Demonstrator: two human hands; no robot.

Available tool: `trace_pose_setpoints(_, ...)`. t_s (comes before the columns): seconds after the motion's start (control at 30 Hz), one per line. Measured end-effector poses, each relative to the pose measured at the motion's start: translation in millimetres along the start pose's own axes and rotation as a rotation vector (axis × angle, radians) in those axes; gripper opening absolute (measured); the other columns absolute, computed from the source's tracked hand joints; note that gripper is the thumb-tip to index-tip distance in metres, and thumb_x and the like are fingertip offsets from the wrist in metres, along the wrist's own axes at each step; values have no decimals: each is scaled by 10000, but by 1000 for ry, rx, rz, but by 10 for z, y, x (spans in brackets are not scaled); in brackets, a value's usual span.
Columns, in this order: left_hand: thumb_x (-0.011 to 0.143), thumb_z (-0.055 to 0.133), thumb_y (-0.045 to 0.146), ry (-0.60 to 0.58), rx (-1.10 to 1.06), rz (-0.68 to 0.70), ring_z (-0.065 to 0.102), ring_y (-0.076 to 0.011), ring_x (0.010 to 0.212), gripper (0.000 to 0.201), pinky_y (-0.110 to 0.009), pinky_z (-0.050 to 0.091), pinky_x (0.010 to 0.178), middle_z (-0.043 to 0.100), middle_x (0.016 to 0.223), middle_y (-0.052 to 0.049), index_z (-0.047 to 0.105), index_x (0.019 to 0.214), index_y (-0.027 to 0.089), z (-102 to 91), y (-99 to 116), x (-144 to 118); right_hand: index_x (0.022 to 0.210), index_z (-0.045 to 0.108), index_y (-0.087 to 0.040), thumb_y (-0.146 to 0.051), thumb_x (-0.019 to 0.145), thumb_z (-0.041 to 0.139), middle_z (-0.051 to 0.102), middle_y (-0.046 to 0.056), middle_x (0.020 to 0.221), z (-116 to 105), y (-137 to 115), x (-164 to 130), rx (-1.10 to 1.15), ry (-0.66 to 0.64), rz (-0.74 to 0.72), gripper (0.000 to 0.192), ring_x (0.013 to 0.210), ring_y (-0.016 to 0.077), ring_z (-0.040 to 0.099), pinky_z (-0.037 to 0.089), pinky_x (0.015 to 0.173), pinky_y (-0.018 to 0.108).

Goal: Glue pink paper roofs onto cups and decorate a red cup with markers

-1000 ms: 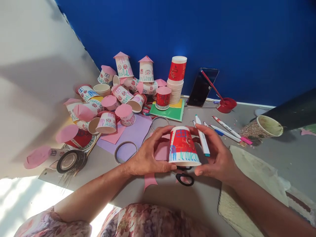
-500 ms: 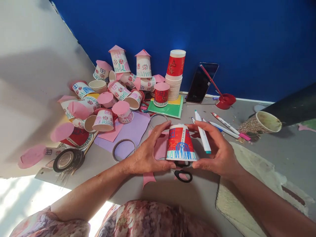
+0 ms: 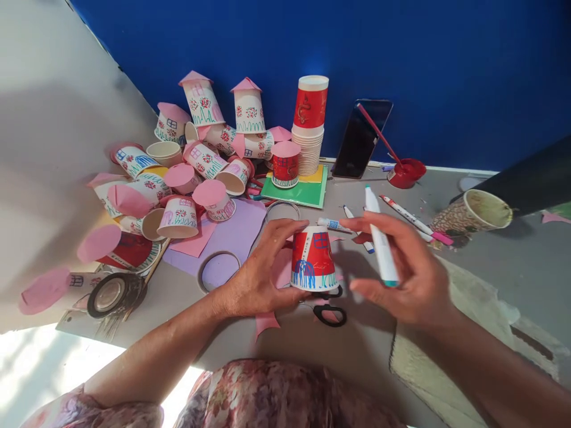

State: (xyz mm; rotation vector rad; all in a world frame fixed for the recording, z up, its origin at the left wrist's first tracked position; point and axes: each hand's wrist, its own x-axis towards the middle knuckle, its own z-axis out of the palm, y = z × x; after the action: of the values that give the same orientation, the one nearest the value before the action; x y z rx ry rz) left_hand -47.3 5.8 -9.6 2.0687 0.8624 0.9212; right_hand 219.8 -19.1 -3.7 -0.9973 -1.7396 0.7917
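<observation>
Decorating step judged in hand; inverted red cup is gripped by left hand; marker is clasped in right hand fingers, just beside; pen tip must be brought to cup wall next.

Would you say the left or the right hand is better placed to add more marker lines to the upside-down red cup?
Probably the right hand: it holds the marker beside the red cup, while the left hand grips the cup.

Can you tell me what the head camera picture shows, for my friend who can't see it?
The left hand holds an upside-down red paper cup with blue drawings, while the right hand grips a white marker beside it. Decorated cups are piled behind.
</observation>
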Motion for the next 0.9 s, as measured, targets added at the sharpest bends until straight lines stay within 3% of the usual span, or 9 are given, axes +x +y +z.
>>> trace_pose_setpoints(0.07,763,925,363,39,-12,16,507,-352,1416,988,-587,525,1170,494,1496,-129,394,1596,373,-8,-18,6,1445,624,-398,-395,1021,685,794,50,1156,-37,-62,-36,9,127,8,428,1041,299,748,627,896,500)
trace_pose_setpoints(0.13,762,901,306,48,-35,15,499,-351,1427,980,-582,526,1176,481,1506,-125,385,1592,374,-14,-36,6,1347,707,-407,-375,1072,588,787,32,950,-71,-106,-68,20,180,1,301,818,267,732,617,742,469)
trace_pose_setpoints(0.37,758,799,166,27,-81,14,468,-357,1471,940,-588,512,1196,425,1558,-132,381,1576,364,-6,-28,-6,1138,779,-342,-304,1004,697,779,25,873,-34,-198,-87,-51,170,-28,161,613,198,703,540,492,337)
trace_pose_setpoints(0.43,758,770,145,19,-69,18,463,-357,1471,934,-586,514,1192,420,1555,-139,375,1579,349,-4,-28,-9,1079,765,-314,-277,984,714,776,22,861,-3,-202,-93,-83,167,-32,114,618,190,720,540,493,316)
trace_pose_setpoints(0.6,700,740,77,13,-46,30,450,-370,1469,1004,-582,506,1188,427,1539,-145,357,1594,326,-7,-70,-19,1089,718,-298,-222,967,717,759,31,843,18,-158,-97,-73,103,-90,144,772,235,745,610,686,366)
trace_pose_setpoints(0.77,662,745,60,28,3,46,452,-370,1443,1022,-574,476,1197,450,1506,-139,367,1580,303,-4,-62,-19,1079,691,-238,-118,919,712,742,26,858,27,-185,-30,-71,9,-243,201,748,191,721,582,655,312)
trace_pose_setpoints(0.9,719,801,125,32,13,52,470,-362,1419,969,-574,481,1177,461,1486,-144,372,1569,301,2,-42,-12,1073,681,-219,-87,907,697,730,20,855,37,-219,-17,-99,12,-281,213,747,175,716,573,657,292)
